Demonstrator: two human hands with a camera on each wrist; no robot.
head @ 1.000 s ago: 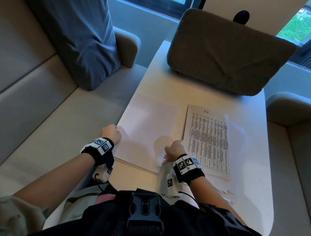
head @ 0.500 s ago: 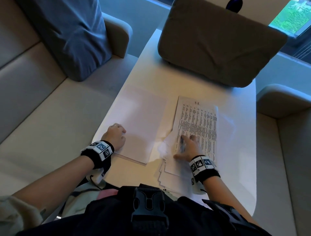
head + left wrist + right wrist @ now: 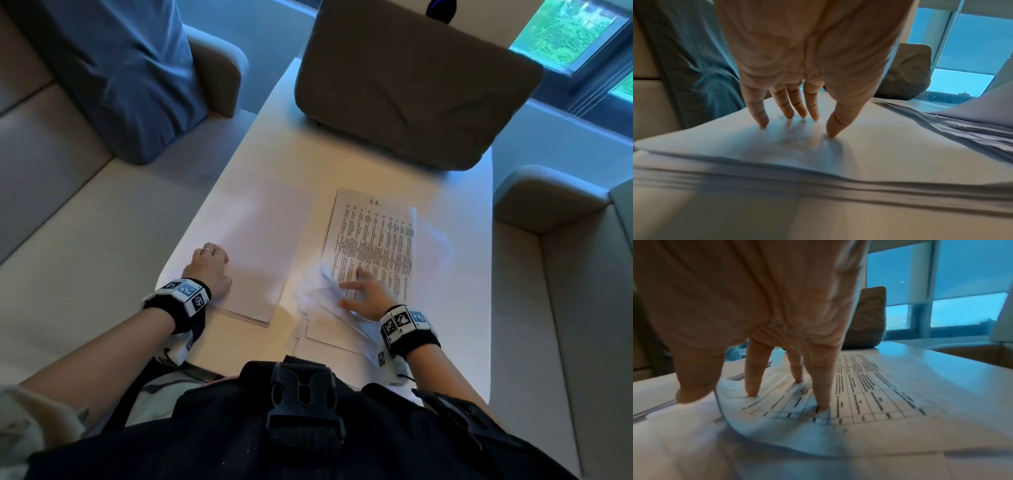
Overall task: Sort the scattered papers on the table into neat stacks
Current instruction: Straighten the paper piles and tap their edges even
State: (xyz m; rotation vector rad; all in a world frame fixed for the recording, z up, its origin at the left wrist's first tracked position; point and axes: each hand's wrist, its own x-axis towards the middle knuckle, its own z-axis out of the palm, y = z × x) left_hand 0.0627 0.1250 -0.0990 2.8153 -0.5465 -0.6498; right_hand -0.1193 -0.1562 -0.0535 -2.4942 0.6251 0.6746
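The left hand (image 3: 209, 269) looks like a fist from the head view, but its wrist view shows extended fingertips (image 3: 760, 118) pressing on the blank stack (image 3: 250, 246) at the white table's (image 3: 455, 308) left edge. The right hand (image 3: 368, 296), fingers spread straight, presses the printed sheet (image 3: 373, 240), headed by handwritten "HR." and lying atop loose papers (image 3: 329, 335). Only its wrist view shows the sheet's ruled table grid (image 3: 859, 394), the text unreadable.

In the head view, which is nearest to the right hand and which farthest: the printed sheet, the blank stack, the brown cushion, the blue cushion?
1. Printed sheet: under the right hand.
2. Blank stack: left.
3. Brown cushion: far end.
4. Blue cushion: far left.
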